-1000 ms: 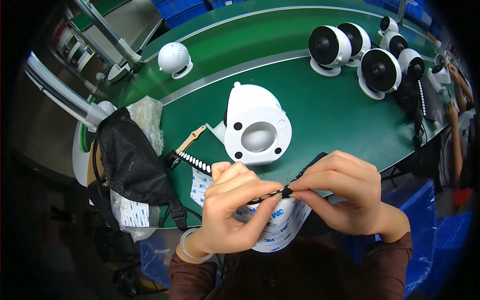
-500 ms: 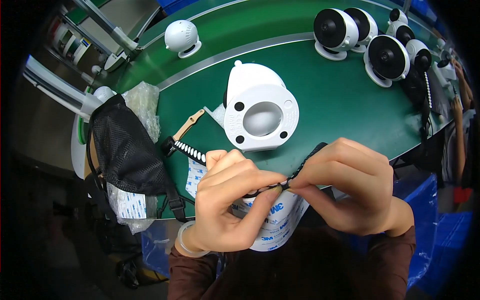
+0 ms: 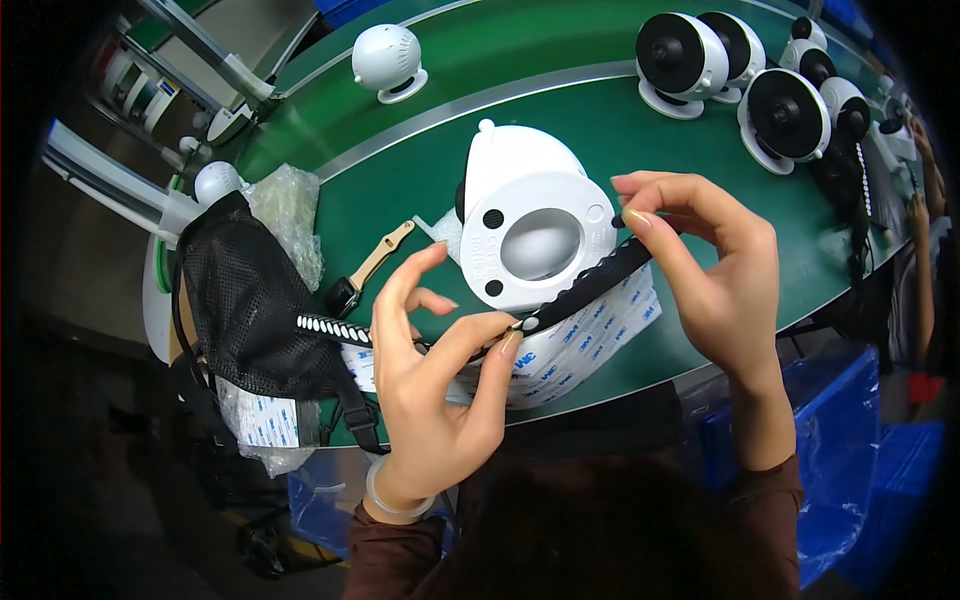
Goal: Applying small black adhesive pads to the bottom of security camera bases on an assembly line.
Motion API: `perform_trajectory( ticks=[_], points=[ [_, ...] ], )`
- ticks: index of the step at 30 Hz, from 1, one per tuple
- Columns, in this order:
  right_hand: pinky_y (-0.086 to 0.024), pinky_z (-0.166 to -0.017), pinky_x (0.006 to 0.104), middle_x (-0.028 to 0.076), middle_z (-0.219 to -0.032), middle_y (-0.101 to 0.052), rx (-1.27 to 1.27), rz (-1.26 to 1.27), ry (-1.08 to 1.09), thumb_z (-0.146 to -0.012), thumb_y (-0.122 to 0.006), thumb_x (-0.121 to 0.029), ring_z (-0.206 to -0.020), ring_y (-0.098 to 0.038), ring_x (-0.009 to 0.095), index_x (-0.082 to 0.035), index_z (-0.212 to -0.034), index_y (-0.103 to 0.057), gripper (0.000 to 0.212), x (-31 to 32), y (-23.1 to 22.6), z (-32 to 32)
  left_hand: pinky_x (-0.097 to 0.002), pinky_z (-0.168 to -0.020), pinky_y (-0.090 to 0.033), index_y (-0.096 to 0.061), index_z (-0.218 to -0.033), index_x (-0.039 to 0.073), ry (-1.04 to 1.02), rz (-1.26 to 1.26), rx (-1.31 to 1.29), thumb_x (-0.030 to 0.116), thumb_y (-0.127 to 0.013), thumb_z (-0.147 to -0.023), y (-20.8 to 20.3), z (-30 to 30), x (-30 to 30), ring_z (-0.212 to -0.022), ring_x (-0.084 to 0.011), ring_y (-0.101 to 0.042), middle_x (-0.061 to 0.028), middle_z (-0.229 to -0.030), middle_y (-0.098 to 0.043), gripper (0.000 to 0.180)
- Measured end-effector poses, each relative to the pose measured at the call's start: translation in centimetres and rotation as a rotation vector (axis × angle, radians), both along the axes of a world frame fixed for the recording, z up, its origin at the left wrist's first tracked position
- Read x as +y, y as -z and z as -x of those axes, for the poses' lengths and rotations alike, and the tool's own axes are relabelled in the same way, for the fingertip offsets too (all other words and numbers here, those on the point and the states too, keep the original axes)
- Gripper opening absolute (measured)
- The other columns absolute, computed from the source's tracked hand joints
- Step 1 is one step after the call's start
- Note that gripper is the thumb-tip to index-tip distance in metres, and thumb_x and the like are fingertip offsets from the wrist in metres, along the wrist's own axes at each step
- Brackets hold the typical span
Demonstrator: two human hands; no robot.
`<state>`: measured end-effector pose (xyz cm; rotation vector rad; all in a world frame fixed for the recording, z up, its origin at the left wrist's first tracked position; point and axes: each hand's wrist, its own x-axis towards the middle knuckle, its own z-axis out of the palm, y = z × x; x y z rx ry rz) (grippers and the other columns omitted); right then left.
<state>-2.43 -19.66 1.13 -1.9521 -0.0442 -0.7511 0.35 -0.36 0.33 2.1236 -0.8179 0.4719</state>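
Observation:
My left hand (image 3: 430,400) pinches a long black strip (image 3: 610,267) between thumb and forefinger, its other fingers raised. White ovals run along the strip's left end; the right end looks all black. My right hand (image 3: 725,260) holds a small black pad (image 3: 618,219) between thumb and fingertip, by the right rim of a white rounded device (image 3: 525,150). The device lies with its ring-shaped base facing me. Two black round pads show on the base, plus a bare round recess (image 3: 597,213); the strip hides its lower right. A white sheet with blue print (image 3: 590,345) sits under the strip.
A black mesh bag (image 3: 255,300), a wristwatch (image 3: 375,265) and bubble wrap (image 3: 290,225) are at the left. Another white device (image 3: 387,62) stands behind. Several black-faced devices (image 3: 785,115) stand far right. Another person's arm (image 3: 918,240) shows at the right rim.
My right hand has left the strip and moved up to the base with a small black pad. The strip and printed sheet, curled before, now stretch out flatter.

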Motion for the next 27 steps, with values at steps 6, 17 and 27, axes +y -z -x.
perform_trajectory(
  ticks=[6, 17, 27],
  points=[
    [-0.048, -0.06, 0.0237, 0.01, -0.074, -0.065, 0.023, -0.032, 0.027, -0.076, -0.062, -0.005, -0.065, -0.062, 0.015, 0.003, -0.08, -0.062, 0.009, 0.23, 0.64, -1.17, -0.0297, -0.069, -0.029, -0.061, -0.081, 0.003, 0.032, -0.101, -0.037, 0.003, -0.065, -0.07, 0.41, -0.8, 0.31, -0.067, -0.0189, -0.05, -0.0066, -0.082, -0.059, 0.012],
    [-0.044, -0.052, 0.0224, 0.006, -0.072, -0.065, 0.023, 0.027, 0.056, -0.075, -0.063, -0.008, -0.061, -0.061, 0.013, 0.001, -0.077, -0.064, 0.009, -0.03, 0.7, -1.22, -0.0292, -0.069, -0.028, -0.061, -0.08, 0.002, 0.047, -0.092, -0.04, 0.002, -0.065, -0.069, 0.34, -1.08, 0.2, -0.066, -0.0183, -0.051, -0.0063, -0.08, -0.06, 0.012],
    [-0.042, -0.051, 0.0201, 0.006, -0.072, -0.065, 0.041, -0.049, 0.015, -0.075, -0.063, -0.007, -0.061, -0.061, 0.012, 0.001, -0.077, -0.064, 0.009, -0.15, 0.92, -1.15, -0.0289, -0.069, -0.028, -0.061, -0.079, 0.002, 0.041, -0.074, -0.046, 0.001, -0.065, -0.068, 0.44, -1.18, 0.19, -0.066, -0.0184, -0.051, -0.0065, -0.079, -0.06, 0.011]
  ],
)
